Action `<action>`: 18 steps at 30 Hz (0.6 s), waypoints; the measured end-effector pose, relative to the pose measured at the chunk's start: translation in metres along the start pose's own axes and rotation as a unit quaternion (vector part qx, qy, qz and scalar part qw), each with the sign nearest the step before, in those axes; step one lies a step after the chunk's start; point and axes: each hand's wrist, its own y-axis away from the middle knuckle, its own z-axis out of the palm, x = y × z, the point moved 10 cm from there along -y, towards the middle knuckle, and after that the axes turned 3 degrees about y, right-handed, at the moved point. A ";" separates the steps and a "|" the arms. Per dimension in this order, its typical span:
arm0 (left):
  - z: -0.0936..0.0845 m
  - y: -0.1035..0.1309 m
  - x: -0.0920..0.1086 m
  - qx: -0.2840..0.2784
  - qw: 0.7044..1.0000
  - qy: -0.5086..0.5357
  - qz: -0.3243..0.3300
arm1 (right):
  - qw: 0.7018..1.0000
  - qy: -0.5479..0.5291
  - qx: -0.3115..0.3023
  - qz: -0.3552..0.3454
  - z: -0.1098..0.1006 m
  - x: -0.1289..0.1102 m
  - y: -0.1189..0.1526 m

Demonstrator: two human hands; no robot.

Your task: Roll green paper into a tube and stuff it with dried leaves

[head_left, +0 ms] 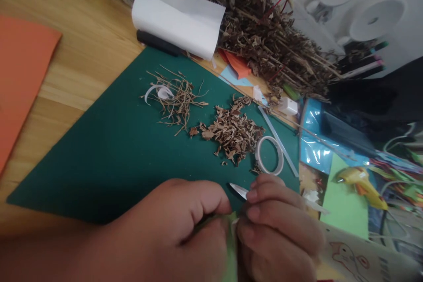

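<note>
My left hand is closed, its thumb bent over a light green piece that looks thin, like paper or cloth. My right hand has its fingers curled against the same piece from the other side; most of it is hidden between the hands. A pointed metal blade shows just beyond my right fingertips, its other end covered by them. Past the hands, on the green cutting mat, lie a heap of crumbled dry leaves, a pile of thin dry stems and a roll of tape.
A white paper roll and bundled dried plants line the back. A clear glue stick lies beside the tape. At right are a yellow glue gun, green paper and cables. Orange sheet at left.
</note>
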 end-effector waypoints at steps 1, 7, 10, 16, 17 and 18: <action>-0.001 0.000 -0.001 0.006 1.000 -0.014 0.002 | 0.999 -0.014 0.042 -0.001 -0.007 0.002 0.000; -0.001 -0.003 -0.013 0.001 0.994 -0.109 -0.017 | 0.984 -0.097 -0.143 -0.031 0.014 0.007 -0.003; -0.001 -0.004 -0.008 -0.007 0.989 -0.145 0.002 | 0.965 -0.122 -0.231 -0.026 0.018 0.008 -0.002; -0.004 -0.006 -0.001 -0.013 0.988 -0.154 0.016 | 0.941 -0.205 -0.268 0.029 0.023 0.013 -0.003; -0.004 -0.006 -0.002 -0.013 0.988 -0.154 0.015 | 0.939 -0.207 -0.272 0.038 0.025 0.014 -0.003; -0.004 -0.006 -0.003 -0.011 0.988 -0.154 0.011 | 0.938 -0.203 -0.278 0.048 0.027 0.015 -0.002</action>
